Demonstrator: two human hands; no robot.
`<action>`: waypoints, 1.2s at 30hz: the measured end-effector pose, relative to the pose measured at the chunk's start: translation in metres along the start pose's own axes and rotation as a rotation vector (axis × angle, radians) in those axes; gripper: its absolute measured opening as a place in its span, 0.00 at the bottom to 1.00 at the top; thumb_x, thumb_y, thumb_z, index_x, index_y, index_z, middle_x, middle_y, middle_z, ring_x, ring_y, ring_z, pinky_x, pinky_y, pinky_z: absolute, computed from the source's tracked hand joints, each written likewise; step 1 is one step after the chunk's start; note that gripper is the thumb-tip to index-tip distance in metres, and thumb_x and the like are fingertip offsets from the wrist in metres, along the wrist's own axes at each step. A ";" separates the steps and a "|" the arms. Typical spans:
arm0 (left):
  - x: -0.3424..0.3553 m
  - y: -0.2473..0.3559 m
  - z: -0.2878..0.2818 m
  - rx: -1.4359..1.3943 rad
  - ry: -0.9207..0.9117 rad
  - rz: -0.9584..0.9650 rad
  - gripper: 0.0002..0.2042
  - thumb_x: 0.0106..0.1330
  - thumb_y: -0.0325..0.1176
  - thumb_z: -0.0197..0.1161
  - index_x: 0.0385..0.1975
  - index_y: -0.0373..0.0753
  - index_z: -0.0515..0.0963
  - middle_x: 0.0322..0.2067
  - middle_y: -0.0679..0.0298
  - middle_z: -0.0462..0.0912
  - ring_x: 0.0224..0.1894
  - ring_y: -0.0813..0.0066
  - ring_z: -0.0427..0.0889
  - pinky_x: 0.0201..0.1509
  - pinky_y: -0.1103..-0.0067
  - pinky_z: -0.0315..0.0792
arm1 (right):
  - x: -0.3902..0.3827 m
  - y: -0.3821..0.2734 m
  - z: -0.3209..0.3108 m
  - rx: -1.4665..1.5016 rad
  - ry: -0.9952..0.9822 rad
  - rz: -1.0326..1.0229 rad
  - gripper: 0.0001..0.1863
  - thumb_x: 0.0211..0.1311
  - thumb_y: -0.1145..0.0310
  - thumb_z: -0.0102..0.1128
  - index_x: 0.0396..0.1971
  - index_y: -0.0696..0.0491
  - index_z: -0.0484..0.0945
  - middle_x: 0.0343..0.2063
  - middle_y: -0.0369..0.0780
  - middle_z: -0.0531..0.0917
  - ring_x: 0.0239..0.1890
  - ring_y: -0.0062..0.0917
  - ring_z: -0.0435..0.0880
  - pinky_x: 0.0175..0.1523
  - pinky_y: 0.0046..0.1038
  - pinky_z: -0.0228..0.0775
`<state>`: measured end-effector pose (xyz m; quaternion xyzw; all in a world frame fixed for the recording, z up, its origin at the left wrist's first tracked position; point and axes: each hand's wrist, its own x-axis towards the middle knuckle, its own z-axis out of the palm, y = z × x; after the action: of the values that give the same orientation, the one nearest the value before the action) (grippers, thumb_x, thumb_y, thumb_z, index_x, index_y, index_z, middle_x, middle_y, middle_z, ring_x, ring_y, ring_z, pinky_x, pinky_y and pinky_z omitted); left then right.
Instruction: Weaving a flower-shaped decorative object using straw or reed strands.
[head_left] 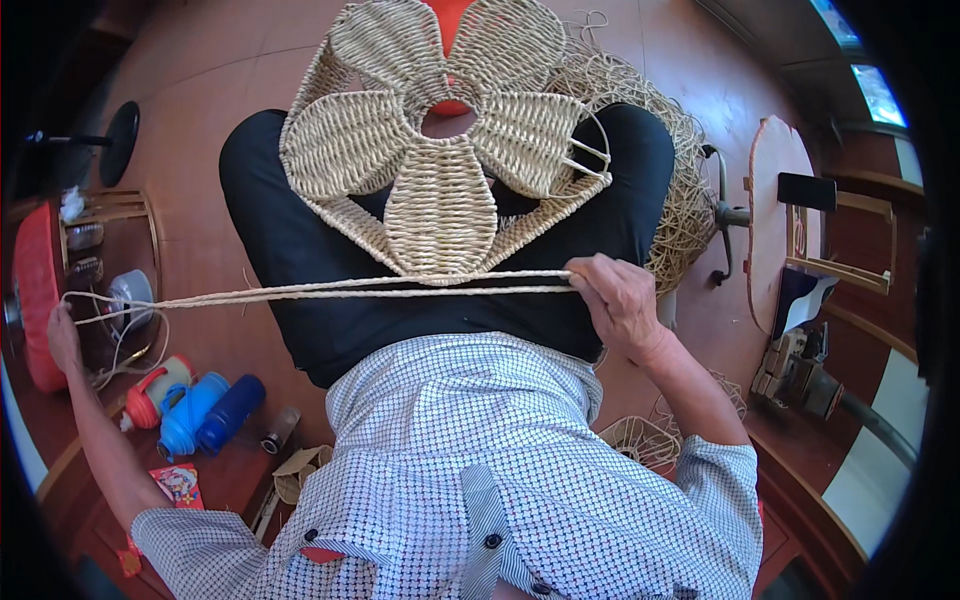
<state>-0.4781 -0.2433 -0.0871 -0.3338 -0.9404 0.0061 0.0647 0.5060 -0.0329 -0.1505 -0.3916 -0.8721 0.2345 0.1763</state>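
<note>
Between my hands a doubled pale cord (350, 288) is stretched across my lap. My left hand (64, 340) is closed on its far-left end, where loose loops hang down. On the right, my right hand (617, 302) pinches the other end above my thigh. A woven flower-shaped piece (440, 205) of twisted straw-coloured cord rests on my knees, just beyond the stretched cord. It has several broad petals round an open centre hole. At its right edge a bare wire loop (597, 140) shows, with a few strands crossing it.
A large tangled heap of cord (680, 200) lies beyond my right knee, with a smaller bundle (645, 440) by my right side. At left are a red stool (38, 300), blue bottles (230, 413) and a red jug (155, 390). A pink round-edged board (770, 230) stands at right.
</note>
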 end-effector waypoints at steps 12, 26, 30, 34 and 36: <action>0.048 -0.013 -0.027 0.230 0.079 -0.039 0.33 0.80 0.65 0.45 0.70 0.48 0.80 0.64 0.49 0.85 0.65 0.38 0.82 0.66 0.52 0.74 | 0.034 0.027 -0.046 0.890 -0.403 0.570 0.25 0.86 0.48 0.57 0.39 0.56 0.86 0.22 0.27 0.71 0.23 0.08 0.64 0.28 0.17 0.52; 0.049 0.001 -0.049 0.050 -0.156 0.130 0.34 0.83 0.64 0.46 0.72 0.43 0.79 0.60 0.50 0.87 0.61 0.57 0.86 0.67 0.63 0.75 | 0.024 0.064 -0.070 0.886 -0.520 0.732 0.18 0.82 0.50 0.63 0.41 0.50 0.87 0.23 0.22 0.69 0.24 0.08 0.64 0.30 0.17 0.53; 0.003 0.051 -0.051 -0.145 -0.083 0.098 0.25 0.87 0.49 0.52 0.73 0.40 0.79 0.63 0.60 0.89 0.63 0.69 0.86 0.70 0.71 0.75 | -0.012 0.114 -0.062 0.757 0.100 0.970 0.26 0.78 0.45 0.65 0.62 0.49 0.84 0.38 0.28 0.79 0.36 0.13 0.74 0.41 0.20 0.67; -0.044 0.133 -0.043 -0.314 -0.004 0.413 0.18 0.79 0.42 0.61 0.59 0.39 0.86 0.41 0.54 0.92 0.43 0.56 0.90 0.51 0.63 0.79 | -0.049 0.277 -0.100 0.351 0.245 0.905 0.27 0.81 0.53 0.59 0.72 0.49 0.76 0.38 0.28 0.73 0.36 0.15 0.70 0.42 0.21 0.66; -0.058 0.168 -0.043 -0.632 -0.135 0.062 0.21 0.77 0.54 0.68 0.38 0.38 0.87 0.33 0.70 0.84 0.36 0.79 0.79 0.41 0.76 0.72 | -0.074 0.373 -0.127 0.053 0.230 0.730 0.28 0.85 0.60 0.54 0.78 0.50 0.71 0.38 0.27 0.69 0.36 0.16 0.67 0.42 0.22 0.66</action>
<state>-0.3226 -0.1507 -0.0603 -0.3647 -0.8873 -0.2622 -0.1048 0.8387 0.1625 -0.2589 -0.6954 -0.6435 0.2590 0.1878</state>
